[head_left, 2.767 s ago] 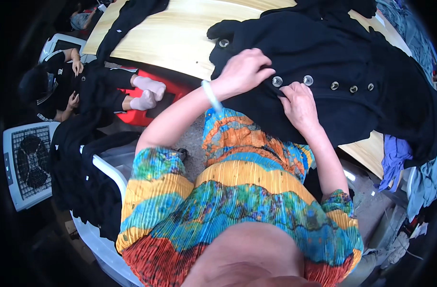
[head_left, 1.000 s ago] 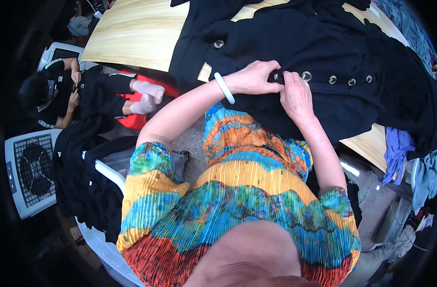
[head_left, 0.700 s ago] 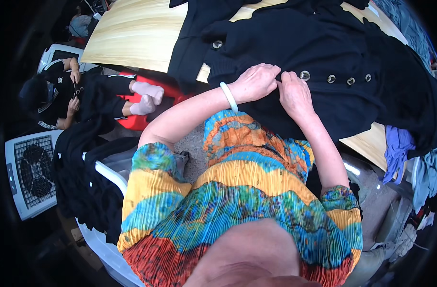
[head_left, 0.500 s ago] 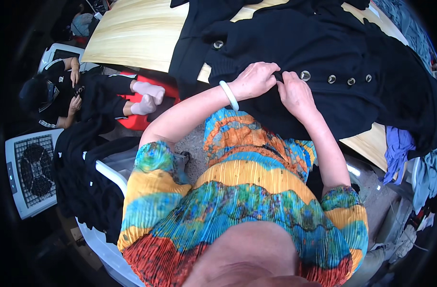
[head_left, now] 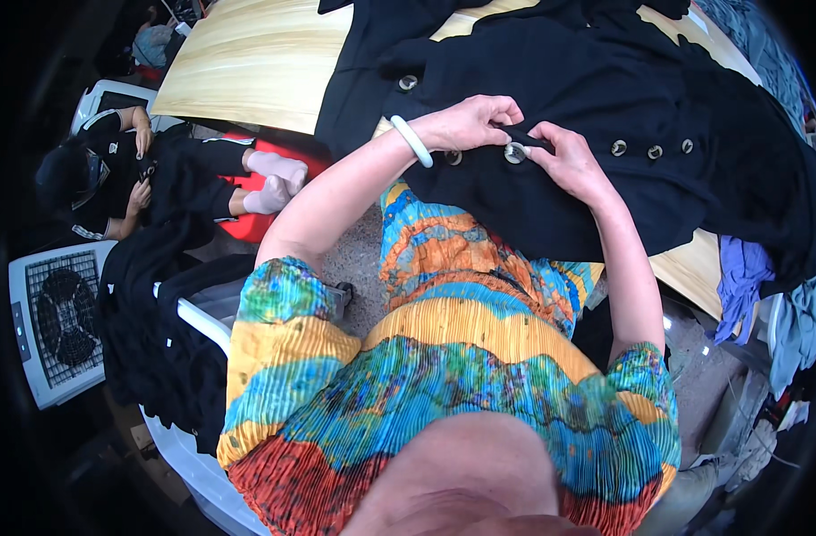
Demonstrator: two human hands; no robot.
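A black garment (head_left: pixel 560 80) with a row of large dark-and-pale buttons lies spread across the table in front of me. My left hand (head_left: pixel 471 123), with a pale bangle (head_left: pixel 412 141) on its wrist, pinches the garment's front edge. Just to its right, my right hand (head_left: pixel 564 163) is closed on the same edge, its thumb against a button (head_left: pixel 515 154). A lifted fold of black cloth runs between the two hands. Another button (head_left: pixel 453 158) shows below my left hand, and several more lie in line to the right of my right hand.
The wooden tabletop (head_left: pixel 247 62) shows at the far left. To the left a seated co-worker (head_left: pixel 113 174) handles something small and dark, feet on a red stool (head_left: pixel 247 228). Black clothes (head_left: pixel 158 330) hang over a white chair (head_left: pixel 207 323). Purple cloth (head_left: pixel 745 277) hangs at the right.
My hands have moved slightly apart, and the cloth edge between them is lifted. The button near my right hand has shifted left, and another has come into view below my left hand.
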